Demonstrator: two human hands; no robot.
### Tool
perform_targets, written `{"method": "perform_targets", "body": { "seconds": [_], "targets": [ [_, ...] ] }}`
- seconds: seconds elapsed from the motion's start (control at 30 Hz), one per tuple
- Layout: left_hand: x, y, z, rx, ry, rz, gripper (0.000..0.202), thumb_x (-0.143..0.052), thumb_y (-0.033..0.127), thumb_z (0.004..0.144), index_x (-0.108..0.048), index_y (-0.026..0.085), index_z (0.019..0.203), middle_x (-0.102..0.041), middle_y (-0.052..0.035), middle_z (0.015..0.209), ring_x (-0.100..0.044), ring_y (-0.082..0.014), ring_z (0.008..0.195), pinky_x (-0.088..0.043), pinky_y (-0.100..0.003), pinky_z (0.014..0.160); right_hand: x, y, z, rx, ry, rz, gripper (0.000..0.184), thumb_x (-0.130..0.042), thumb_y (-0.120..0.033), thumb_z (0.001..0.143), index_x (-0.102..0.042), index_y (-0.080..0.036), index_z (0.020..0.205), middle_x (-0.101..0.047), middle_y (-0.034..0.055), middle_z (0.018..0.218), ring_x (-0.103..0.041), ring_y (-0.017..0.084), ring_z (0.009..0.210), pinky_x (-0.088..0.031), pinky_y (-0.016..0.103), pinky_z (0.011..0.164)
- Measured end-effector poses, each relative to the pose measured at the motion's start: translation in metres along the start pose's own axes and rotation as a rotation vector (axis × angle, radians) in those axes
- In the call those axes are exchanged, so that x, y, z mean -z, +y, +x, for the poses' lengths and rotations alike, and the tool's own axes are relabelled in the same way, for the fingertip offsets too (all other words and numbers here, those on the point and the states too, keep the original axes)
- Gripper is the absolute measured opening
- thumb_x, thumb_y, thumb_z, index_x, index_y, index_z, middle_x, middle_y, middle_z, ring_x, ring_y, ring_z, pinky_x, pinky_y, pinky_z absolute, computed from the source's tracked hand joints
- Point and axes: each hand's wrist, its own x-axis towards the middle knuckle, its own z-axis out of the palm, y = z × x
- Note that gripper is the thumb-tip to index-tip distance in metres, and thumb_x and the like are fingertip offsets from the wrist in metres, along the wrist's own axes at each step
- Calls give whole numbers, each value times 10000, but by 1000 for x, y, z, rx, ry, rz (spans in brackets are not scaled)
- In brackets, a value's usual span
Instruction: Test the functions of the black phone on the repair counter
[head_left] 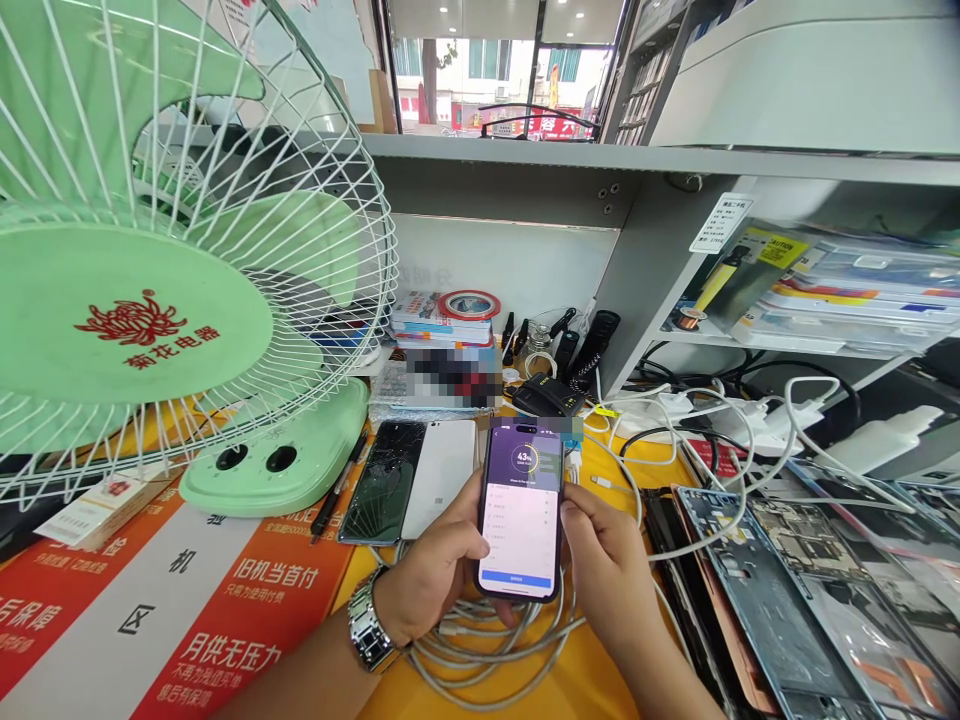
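Both my hands hold a smartphone [523, 510] upright over the yellow bench mat [600, 680]. Its lit screen shows a purple header with a round gauge and a white list below. My left hand [435, 570], with a metal watch at the wrist, wraps the phone's left edge. My right hand [611, 565] grips its right edge, thumb against the side. A white cable plugs into the phone's top end. Coiled white cables [480, 650] lie under my hands. A phone with cracked glass [382, 480] and a white phone [440, 478] lie flat just left of it.
A big green desk fan [172, 270] stands at the left on a red and white mat [172, 600]. Opened phone frames and boards [780, 580] lie at the right. Tape, boxes, chargers and tools crowd the back; shelves with packaged parts [840, 290] rise at the right.
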Motion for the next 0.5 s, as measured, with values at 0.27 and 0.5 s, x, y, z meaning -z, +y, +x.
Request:
{"method": "perform_targets", "body": {
  "seconds": [0.27,0.5],
  "targets": [
    [1,0,1,-10,-31,-6,711,-461,163,692,-376,253,1392,-639,-107,1026,-648,-236,753,-540,-260,470,-1,2,1,-54,-53,172,327,-406,-310,907,-672,-131,972,-660,49,787,-534,163,642,-364,243,529],
    [0,0,0,-10,-22,24,725,-466,174,695,-357,256,1407,-633,-106,1028,-646,-233,747,-529,-259,478,-1,5,2,-8,-18,169,286,-426,-313,874,-621,-170,723,-556,15,599,-580,201,724,-416,242,573]
  ]
}}
